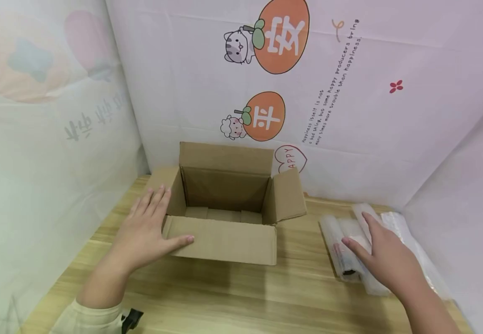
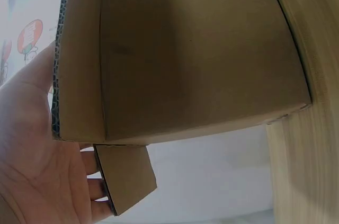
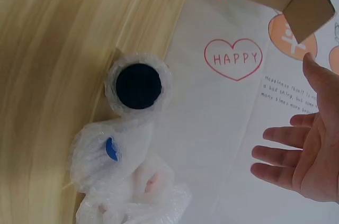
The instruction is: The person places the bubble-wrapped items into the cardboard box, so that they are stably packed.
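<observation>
An open cardboard box (image 1: 224, 239) stands on the wooden table with its flaps folded outward. My left hand (image 1: 145, 227) lies flat over its left flap and near corner, thumb on the front flap. In the left wrist view the fingers of that hand (image 2: 47, 166) reach behind a small side flap (image 2: 127, 173). To the right, my right hand (image 1: 387, 253) hovers over several bubble-wrapped items (image 1: 341, 250), fingers spread and nothing held. One wrapped item shows a round dark end (image 3: 139, 86), another a blue spot (image 3: 111, 149); the right hand (image 3: 312, 144) is apart from them.
White printed sheets (image 1: 191, 83) with orange fruit drawings and lettering enclose the back and sides. The wooden table (image 1: 208, 297) runs in front of the box and between it and the wrapped items. A black strap clip (image 1: 132, 320) shows by the left sleeve.
</observation>
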Demonstrator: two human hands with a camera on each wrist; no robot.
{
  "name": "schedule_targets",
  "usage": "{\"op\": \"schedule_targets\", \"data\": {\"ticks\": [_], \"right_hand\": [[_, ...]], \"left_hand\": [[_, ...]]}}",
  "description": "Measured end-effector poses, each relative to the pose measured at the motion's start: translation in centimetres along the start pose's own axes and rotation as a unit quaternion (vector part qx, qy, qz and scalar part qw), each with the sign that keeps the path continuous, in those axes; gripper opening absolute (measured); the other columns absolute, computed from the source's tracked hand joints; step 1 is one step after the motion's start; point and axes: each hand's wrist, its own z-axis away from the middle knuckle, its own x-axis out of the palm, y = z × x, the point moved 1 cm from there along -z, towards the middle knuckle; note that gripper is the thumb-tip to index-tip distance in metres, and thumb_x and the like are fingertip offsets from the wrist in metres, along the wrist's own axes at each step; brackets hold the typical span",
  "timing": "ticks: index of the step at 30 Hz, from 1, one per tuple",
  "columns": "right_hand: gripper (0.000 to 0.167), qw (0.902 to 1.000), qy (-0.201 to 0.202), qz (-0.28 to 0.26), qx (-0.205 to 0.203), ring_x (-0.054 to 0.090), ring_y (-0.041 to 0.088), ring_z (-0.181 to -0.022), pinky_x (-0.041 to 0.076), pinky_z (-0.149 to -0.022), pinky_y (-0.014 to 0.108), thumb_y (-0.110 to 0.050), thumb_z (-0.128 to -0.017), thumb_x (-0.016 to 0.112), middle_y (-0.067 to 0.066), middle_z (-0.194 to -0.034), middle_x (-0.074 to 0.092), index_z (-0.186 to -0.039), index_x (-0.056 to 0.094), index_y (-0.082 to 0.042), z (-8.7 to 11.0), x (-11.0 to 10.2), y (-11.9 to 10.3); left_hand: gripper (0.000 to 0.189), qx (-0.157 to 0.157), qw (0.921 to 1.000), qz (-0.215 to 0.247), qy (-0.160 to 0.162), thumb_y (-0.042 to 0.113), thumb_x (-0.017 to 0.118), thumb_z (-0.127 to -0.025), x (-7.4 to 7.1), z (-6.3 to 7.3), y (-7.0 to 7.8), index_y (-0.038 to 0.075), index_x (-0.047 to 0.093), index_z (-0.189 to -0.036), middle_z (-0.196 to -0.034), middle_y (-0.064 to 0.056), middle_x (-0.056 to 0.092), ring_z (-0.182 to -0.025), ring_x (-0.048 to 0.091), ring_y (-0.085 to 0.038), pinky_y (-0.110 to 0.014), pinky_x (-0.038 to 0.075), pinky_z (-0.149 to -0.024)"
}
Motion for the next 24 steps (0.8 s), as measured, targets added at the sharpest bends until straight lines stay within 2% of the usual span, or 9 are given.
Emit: {"op": "schedule_targets", "data": {"ticks": [3, 10, 13, 19, 24], "right_hand": [[0.102, 0.9999, -0.013, -0.002, 0.008, 0.047, 0.058, -0.119, 0.049, -0.072, 0.066, -0.072, -0.091, 0.044, 0.033, -0.146, 0.040, -0.156, 0.012, -0.001, -0.7, 0.1, 0.4], [0.101, 0.9994, -0.032, -0.013, 0.011, 0.042, 0.057, -0.125, 0.043, -0.087, 0.071, -0.072, -0.091, 0.042, 0.033, -0.149, 0.034, -0.152, 0.021, 0.005, -2.9, 1.0, 1.1], [0.102, 0.9988, -0.043, -0.020, 0.009, 0.040, 0.057, -0.127, 0.041, -0.092, 0.071, -0.073, -0.091, 0.042, 0.035, -0.148, 0.035, -0.151, 0.024, 0.007, -4.1, 1.7, 1.4], [0.109, 0.9963, -0.081, -0.021, 0.022, 0.045, 0.056, -0.123, 0.044, -0.090, 0.068, -0.076, -0.089, 0.042, 0.038, -0.141, 0.042, -0.150, 0.021, 0.010, -5.6, 3.7, 2.5], [0.109, 0.9935, -0.110, -0.020, 0.022, 0.047, 0.057, -0.120, 0.045, -0.090, 0.066, -0.075, -0.089, 0.044, 0.041, -0.138, 0.042, -0.147, 0.025, 0.015, -6.5, 5.0, 3.1]], "left_hand": [[0.124, -0.003, 1.0000, 0.007, -0.001, 0.090, 0.044, -0.074, 0.3, -0.1, -0.1, 0.011, 0.000, -0.159, -0.166, -0.011, 0.003, -0.152, 0.001, -0.037, -0.057, 0.005, -0.123], [0.130, -0.016, 0.9994, 0.027, 0.015, 0.090, 0.050, -0.069, 0.7, -0.2, -0.2, 0.010, 0.003, -0.159, -0.166, -0.011, 0.008, -0.152, 0.006, -0.037, -0.059, 0.010, -0.122], [0.132, -0.024, 0.9989, 0.037, 0.014, 0.090, 0.052, -0.068, 0.8, -0.2, -0.2, 0.009, 0.002, -0.159, -0.166, -0.012, 0.006, -0.152, 0.006, -0.037, -0.060, 0.010, -0.121], [0.135, -0.039, 0.9981, 0.047, 0.010, 0.092, 0.054, -0.065, 1.2, -0.2, -0.4, 0.010, 0.001, -0.159, -0.166, -0.010, 0.002, -0.152, 0.007, -0.037, -0.068, 0.014, -0.116], [0.135, -0.039, 0.9979, 0.049, 0.018, 0.092, 0.054, -0.063, 1.5, -0.4, -0.5, 0.012, 0.002, -0.159, -0.166, -0.010, 0.005, -0.151, 0.010, -0.037, -0.067, 0.014, -0.117]]}}
